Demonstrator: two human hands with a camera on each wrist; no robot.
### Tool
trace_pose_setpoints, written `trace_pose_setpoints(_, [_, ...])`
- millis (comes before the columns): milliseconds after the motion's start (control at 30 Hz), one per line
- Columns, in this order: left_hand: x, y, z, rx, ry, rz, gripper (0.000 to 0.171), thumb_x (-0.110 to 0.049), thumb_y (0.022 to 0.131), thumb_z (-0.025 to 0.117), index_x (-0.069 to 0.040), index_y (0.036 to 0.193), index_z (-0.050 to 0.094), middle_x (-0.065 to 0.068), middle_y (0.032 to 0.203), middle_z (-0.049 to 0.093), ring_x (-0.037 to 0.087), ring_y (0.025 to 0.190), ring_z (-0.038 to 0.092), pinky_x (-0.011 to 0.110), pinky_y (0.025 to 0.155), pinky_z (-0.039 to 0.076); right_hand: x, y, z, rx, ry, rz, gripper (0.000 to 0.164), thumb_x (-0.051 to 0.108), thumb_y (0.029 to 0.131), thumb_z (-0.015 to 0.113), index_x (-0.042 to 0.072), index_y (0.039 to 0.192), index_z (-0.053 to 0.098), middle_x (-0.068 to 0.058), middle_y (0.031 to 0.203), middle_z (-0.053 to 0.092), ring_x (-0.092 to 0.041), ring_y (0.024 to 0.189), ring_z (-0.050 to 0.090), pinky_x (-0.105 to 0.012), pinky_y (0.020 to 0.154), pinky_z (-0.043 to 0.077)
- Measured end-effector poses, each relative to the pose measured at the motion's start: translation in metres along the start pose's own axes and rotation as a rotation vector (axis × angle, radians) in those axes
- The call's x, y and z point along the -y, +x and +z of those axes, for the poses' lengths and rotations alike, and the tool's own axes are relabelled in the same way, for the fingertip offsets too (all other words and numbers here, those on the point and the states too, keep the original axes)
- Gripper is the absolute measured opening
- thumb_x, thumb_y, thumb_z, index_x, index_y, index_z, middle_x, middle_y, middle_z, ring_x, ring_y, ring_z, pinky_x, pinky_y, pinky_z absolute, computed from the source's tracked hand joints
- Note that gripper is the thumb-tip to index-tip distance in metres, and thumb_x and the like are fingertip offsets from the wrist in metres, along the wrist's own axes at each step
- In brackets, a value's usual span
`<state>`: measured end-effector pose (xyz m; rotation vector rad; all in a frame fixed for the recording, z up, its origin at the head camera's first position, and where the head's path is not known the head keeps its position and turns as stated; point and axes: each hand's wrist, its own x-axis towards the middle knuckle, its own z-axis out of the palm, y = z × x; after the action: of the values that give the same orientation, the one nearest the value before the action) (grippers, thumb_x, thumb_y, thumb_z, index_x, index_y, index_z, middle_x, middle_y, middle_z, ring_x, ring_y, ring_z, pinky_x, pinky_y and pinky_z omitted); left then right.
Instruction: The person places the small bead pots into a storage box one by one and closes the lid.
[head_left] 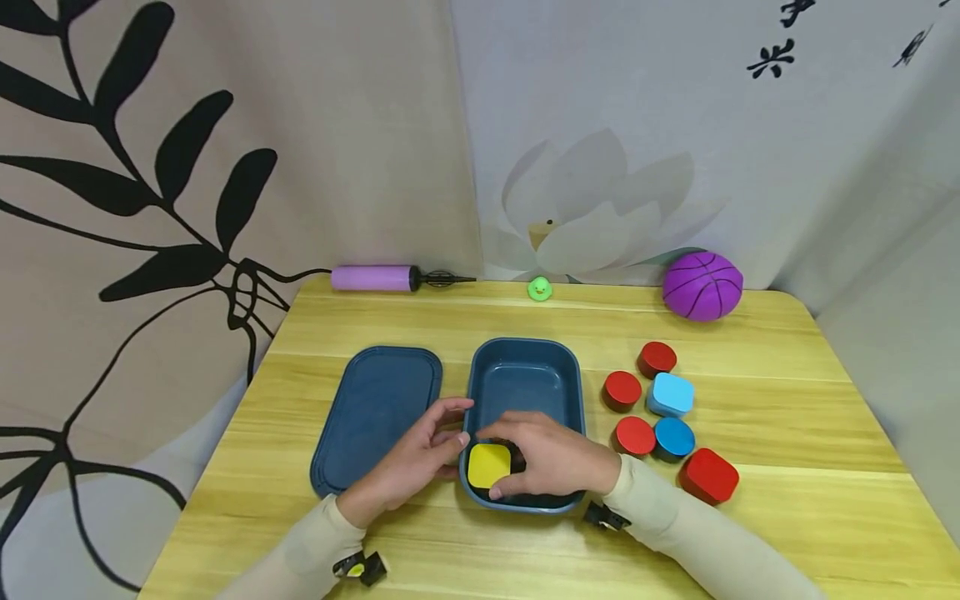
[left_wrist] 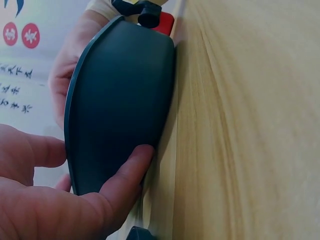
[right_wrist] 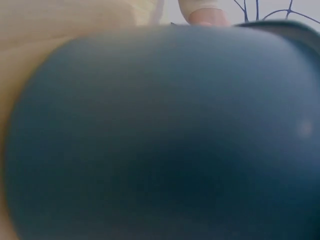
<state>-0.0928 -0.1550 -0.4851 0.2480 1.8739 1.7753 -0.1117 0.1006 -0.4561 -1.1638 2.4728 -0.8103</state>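
A dark blue rectangular box [head_left: 527, 379] stands on the table without its lid. Over its near end, my right hand [head_left: 555, 454] pinches a yellow rounded-square block [head_left: 488, 464] between thumb and fingers, at the near left corner inside the box. My left hand [head_left: 420, 454] is at the box's left side; in the left wrist view its extended fingers [left_wrist: 131, 167] touch the outer wall [left_wrist: 115, 100]. The box wall [right_wrist: 160, 130] fills most of the right wrist view, hiding the right fingers there. The matching lid [head_left: 378, 408] lies flat left of the box.
Right of the box sit several red round blocks [head_left: 622, 391], a light blue square block [head_left: 671, 395], a blue round block [head_left: 674, 438] and a red block [head_left: 708, 476]. Along the back are a purple pump [head_left: 375, 278], a green duck toy [head_left: 540, 289] and a purple ball [head_left: 702, 286].
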Motion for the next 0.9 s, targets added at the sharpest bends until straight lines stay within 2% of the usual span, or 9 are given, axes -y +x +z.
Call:
trace_pose_setpoints(133, [0.0,0.0,0.0,-0.005,-0.001,0.001,0.056,-0.025,0.113,0.054,-0.017,0.163,0.031,0.021,0.165,0.036,0.032,0.134,0.059,0.045,0.089,0.062,-0.002,-0.003,-0.007,-0.03,0.036,-0.008,0.065,0.047,0.088,0.086,0.014,0.141,0.067,0.003,0.119,0.07,-0.013,0.089,0.066,-0.022,0.078,0.054])
trace_pose_setpoints(333, [0.0,0.0,0.0,-0.016,0.008,0.002,0.056,-0.026,0.112,0.055,-0.017,0.163,0.032,0.022,0.165,0.036,0.034,0.135,0.058,0.045,0.089,0.062,-0.006,-0.015,-0.02,-0.096,0.127,-0.006,0.057,0.039,0.094,0.082,0.011,0.14,0.066,-0.005,0.126,0.072,-0.022,0.11,0.071,-0.034,0.087,0.062])
trace_pose_setpoints(467, [0.001,-0.001,0.001,-0.025,0.007,0.0,0.057,-0.026,0.111,0.057,-0.017,0.162,0.034,0.022,0.165,0.036,0.036,0.136,0.058,0.046,0.089,0.062,-0.01,-0.026,-0.032,-0.15,0.136,0.007,0.053,0.038,0.095,0.08,0.013,0.14,0.066,-0.006,0.129,0.071,-0.024,0.111,0.071,-0.039,0.087,0.063])
trace_pose_setpoints(700, [0.0,-0.001,0.001,-0.036,0.008,-0.003,0.056,-0.025,0.111,0.058,-0.017,0.161,0.036,0.022,0.165,0.037,0.034,0.132,0.059,0.045,0.088,0.062,-0.022,-0.048,-0.052,-0.284,0.094,0.064,0.05,0.041,0.093,0.082,0.021,0.137,0.068,0.0,0.125,0.074,-0.021,0.108,0.073,-0.039,0.089,0.062])
trace_pose_setpoints(900, [0.002,0.0,0.001,-0.042,-0.004,-0.002,0.056,-0.024,0.11,0.06,-0.016,0.161,0.037,0.022,0.164,0.038,0.03,0.128,0.06,0.045,0.087,0.062,-0.037,-0.071,-0.067,-0.405,0.063,0.086,0.046,0.032,0.092,0.085,0.022,0.134,0.07,0.009,0.125,0.072,-0.015,0.108,0.072,-0.034,0.085,0.063])
